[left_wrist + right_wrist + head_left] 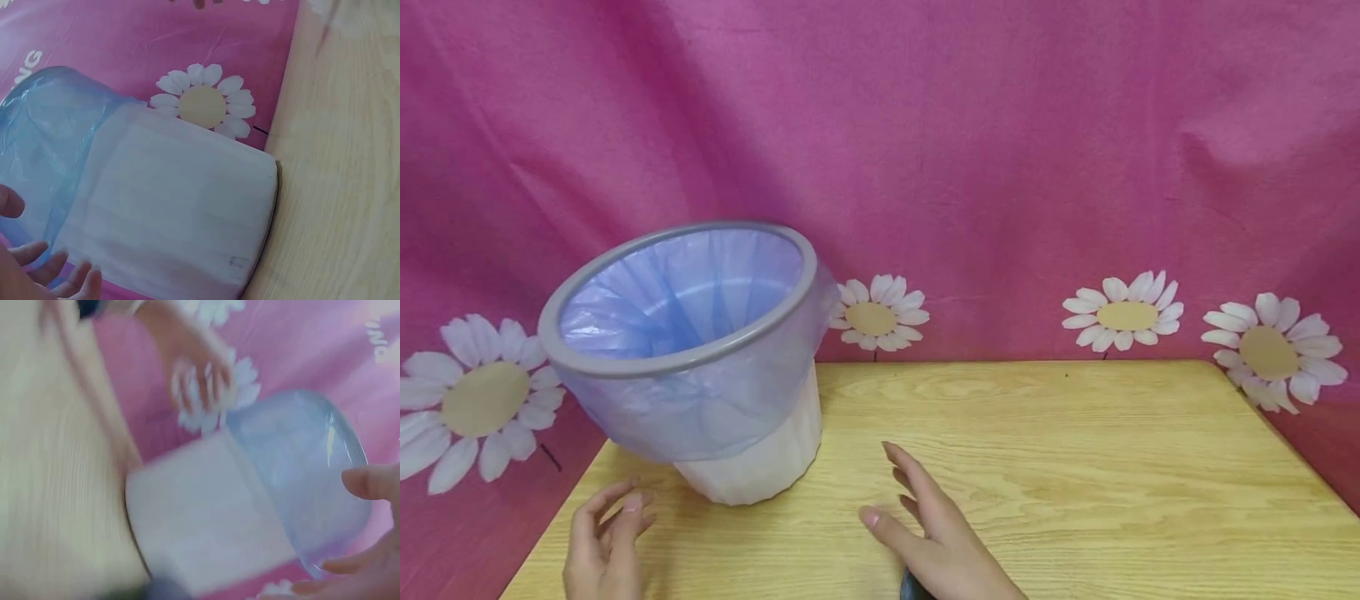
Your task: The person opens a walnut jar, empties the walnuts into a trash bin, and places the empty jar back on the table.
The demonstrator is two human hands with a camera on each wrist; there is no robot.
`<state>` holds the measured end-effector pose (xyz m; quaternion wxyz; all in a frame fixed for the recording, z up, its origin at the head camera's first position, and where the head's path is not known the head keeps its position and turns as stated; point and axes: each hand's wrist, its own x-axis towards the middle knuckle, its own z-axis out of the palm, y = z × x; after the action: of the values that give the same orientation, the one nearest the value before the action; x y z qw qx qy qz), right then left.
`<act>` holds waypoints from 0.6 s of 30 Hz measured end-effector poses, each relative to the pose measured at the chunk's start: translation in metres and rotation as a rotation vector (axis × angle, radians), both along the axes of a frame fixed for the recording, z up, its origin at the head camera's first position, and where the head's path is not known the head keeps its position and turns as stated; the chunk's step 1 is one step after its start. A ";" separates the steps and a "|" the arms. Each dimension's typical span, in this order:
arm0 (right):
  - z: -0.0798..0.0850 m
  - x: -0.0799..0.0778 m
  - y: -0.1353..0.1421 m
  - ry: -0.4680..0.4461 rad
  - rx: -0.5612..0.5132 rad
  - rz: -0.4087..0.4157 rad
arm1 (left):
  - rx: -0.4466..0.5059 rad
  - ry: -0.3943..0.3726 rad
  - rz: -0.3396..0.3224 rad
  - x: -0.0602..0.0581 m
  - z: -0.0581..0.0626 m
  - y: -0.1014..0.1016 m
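Note:
A white trash can (752, 471) with a grey rim ring (681, 360) stands at the left of the wooden table. A translucent blue bag (715, 275) lines it and folds down over its outside. My left hand (606, 542) is in front of the can at the lower left, fingers loosely bent with nothing in them. To the right of the can, my right hand (940, 533) hovers with thumb and fingers spread apart. Neither hand touches the can in the head view. The left wrist view shows the can's side (181, 194) and the bag's lower edge (69, 181).
A pink cloth (970, 167) with white daisies hangs behind the table (1075, 467) and beside it. A dark object (913, 587), partly hidden, shows below my right wrist.

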<state>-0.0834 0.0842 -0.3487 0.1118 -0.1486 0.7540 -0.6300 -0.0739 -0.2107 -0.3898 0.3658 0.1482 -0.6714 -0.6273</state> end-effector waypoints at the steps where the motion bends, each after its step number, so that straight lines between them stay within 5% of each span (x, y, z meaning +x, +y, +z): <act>1: 0.000 0.001 -0.006 -0.017 -0.056 0.015 | 0.036 0.026 -0.020 -0.002 0.000 -0.002; 7: -0.003 -0.005 -0.044 -0.122 -0.283 -0.020 | 0.231 0.203 -0.157 -0.013 0.001 -0.009; 12: -0.015 -0.015 -0.071 -0.135 -0.270 -0.135 | 0.295 0.150 -0.214 -0.021 0.000 -0.012; 18: -0.024 -0.016 -0.099 -0.197 -0.263 -0.159 | 0.431 0.081 -0.259 -0.028 -0.010 -0.025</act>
<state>-0.0995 -0.0147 -0.3730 0.1148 -0.0393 0.6599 -0.7415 -0.1019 -0.2360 -0.3998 0.2691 0.1103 -0.5204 -0.8029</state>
